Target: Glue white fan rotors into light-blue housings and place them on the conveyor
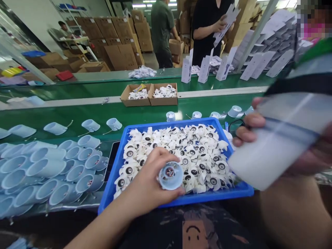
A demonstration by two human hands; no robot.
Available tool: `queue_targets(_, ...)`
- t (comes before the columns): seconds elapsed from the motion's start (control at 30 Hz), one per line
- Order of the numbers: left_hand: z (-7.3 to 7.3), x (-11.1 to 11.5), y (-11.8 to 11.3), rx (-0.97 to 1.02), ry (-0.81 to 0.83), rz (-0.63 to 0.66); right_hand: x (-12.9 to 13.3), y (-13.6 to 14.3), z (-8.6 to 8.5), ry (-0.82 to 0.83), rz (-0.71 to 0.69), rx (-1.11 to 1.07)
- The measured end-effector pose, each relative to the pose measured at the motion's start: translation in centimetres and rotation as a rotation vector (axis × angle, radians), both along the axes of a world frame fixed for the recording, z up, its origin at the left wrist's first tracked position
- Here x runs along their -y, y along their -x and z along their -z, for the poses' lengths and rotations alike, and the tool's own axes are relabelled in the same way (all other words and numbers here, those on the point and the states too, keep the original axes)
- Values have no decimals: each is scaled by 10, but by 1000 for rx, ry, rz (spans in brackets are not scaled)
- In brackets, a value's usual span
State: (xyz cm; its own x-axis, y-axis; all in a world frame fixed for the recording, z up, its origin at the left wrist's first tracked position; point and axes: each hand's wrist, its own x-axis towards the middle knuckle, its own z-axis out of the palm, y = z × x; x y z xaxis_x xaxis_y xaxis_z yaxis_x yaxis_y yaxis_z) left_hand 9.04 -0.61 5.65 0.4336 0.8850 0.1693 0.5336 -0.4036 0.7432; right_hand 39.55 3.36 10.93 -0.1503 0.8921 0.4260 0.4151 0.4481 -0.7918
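Observation:
My left hand [151, 180] is closed around a small light-blue plastic cup-shaped housing [170, 182], its round end with a copper-coloured motor facing me. It is held above a blue tray [207, 197] heaped with white fan impellers [192, 152] with dark round hubs. At the right, my right hand [247, 126] wraps round a large translucent white bottle-like container [282, 145] with a dark band. The container is tilted and blurred, its lower end near the tray's right edge. Part of that hand is hidden behind it.
Many light-blue housings [46, 166] lie stacked at the left, with others along the green bench [145, 116]. Two cardboard boxes [163, 101] of white parts stand behind the tray. White cartons [204, 71] stand farther back. Several people [162, 34] are beyond the bench.

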Motion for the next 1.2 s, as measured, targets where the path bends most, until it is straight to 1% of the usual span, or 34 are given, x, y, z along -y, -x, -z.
queue_targets(0.07, -3, -1, -19, -32, -13, 75, -4, 33, -11, 174, -164, -420)
queue_targets(0.1, -4, -1, -26, -22, -16, 113, -5, 48, -15, 227, -205, -607)
queue_targets(0.13, -6, 0, -31, -3, -15, 147, -5, 61, -16, 249, -216, -746)
queue_targets(0.17, -7, 0, -35, 20, -12, 171, -4, 72, -17, 262, -228, -843)
queue_targets(0.23, -8, 1, -38, 49, -10, 186, -1, 88, -14, 263, -260, -943)
queue_targets(0.33, -9, 2, -40, 61, -28, 178, 4, 98, -8, 215, -358, -920)
queue_targets(0.37, -9, 2, -41, 70, -29, 178, 5, 99, -7, 199, -368, -895)
queue_targets(0.5, -8, 1, -43, 105, -20, 183, 8, 97, -3, 164, -329, -835)
queue_targets(0.67, -4, -1, -43, 117, 29, 183, 8, 92, 2, 215, -407, -834)
queue_targets(0.77, -3, -3, -43, 97, 46, 162, 8, 93, 5, 197, -377, -860)
queue_targets(0.83, -4, -3, -43, 86, 51, 154, 7, 97, 5, 198, -364, -837)
queue_targets(0.9, -7, -2, -44, 73, 78, 154, 5, 100, 3, 210, -357, -812)
queue_targets(0.97, -12, 0, -44, 35, 144, 164, 3, 96, 0, 226, -333, -801)
queue_targets(1.03, -16, 0, -37, -42, 203, 173, 1, 79, -2, 231, -281, -817)
queue_targets(1.1, -15, -1, -23, -145, 218, 153, 1, 49, 0, 215, -219, -812)
queue_targets(1.13, -12, -3, -12, -192, 203, 110, 2, 29, 4, 189, -192, -770)
queue_targets(1.17, -8, -5, 0, -226, 177, 42, 3, 10, 10, 178, -140, -664)
queue_targets(1.2, -3, -7, 12, -246, 149, -46, 5, -9, 18, 128, -40, -496)
